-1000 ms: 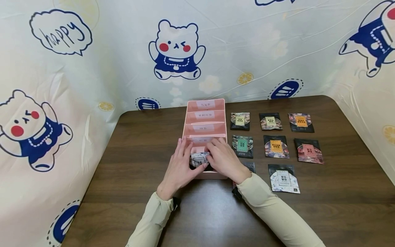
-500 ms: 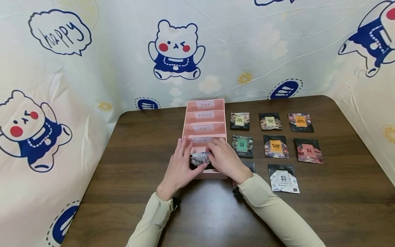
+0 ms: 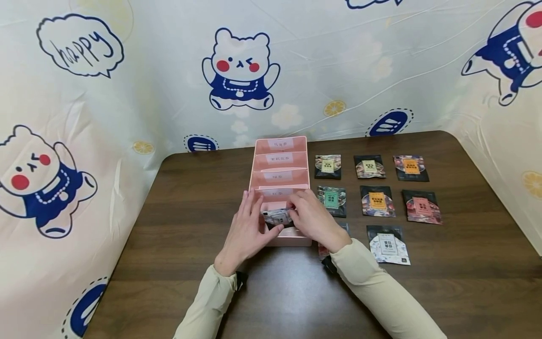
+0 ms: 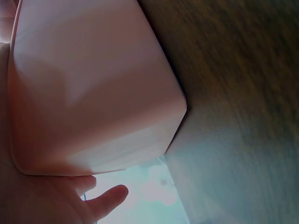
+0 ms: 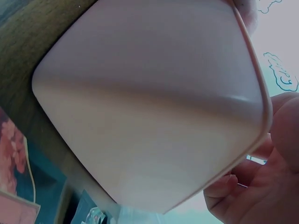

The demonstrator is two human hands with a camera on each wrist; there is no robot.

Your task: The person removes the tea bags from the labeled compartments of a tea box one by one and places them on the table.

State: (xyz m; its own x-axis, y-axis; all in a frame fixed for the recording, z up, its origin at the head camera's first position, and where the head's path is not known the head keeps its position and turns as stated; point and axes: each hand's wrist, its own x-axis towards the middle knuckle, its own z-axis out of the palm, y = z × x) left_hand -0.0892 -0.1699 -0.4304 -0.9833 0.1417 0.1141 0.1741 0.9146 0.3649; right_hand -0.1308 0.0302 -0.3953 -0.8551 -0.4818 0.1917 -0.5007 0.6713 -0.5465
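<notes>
A white-and-blue patterned tea packet point(image 3: 278, 216) stands tilted in the front compartment of a pink divided box point(image 3: 290, 241). My right hand point(image 3: 315, 219) reaches over the box's right side and pinches the packet's right edge. On the other side, my left hand point(image 3: 245, 226) lies over the left rim with fingers mostly straight and its thumb stretched to the packet's lower front. In the left wrist view, the box's outer wall point(image 4: 103, 84) hides the packet. The right wrist view shows curled fingers point(image 5: 222, 186) beyond the box rim.
Paper labels mark the box's compartments. Several flat tea packets lie in rows to the right, among them a green-labelled one point(image 3: 332, 200), a red-labelled one point(image 3: 422, 206) and a white one point(image 3: 388, 245). My right forearm partly covers others. A patterned cloth point(image 3: 169, 84) hangs behind the table point(image 3: 190, 202).
The packet in the front compartment has shifted slightly right with my right hand. My left hand has stayed nearly still at the left rim.
</notes>
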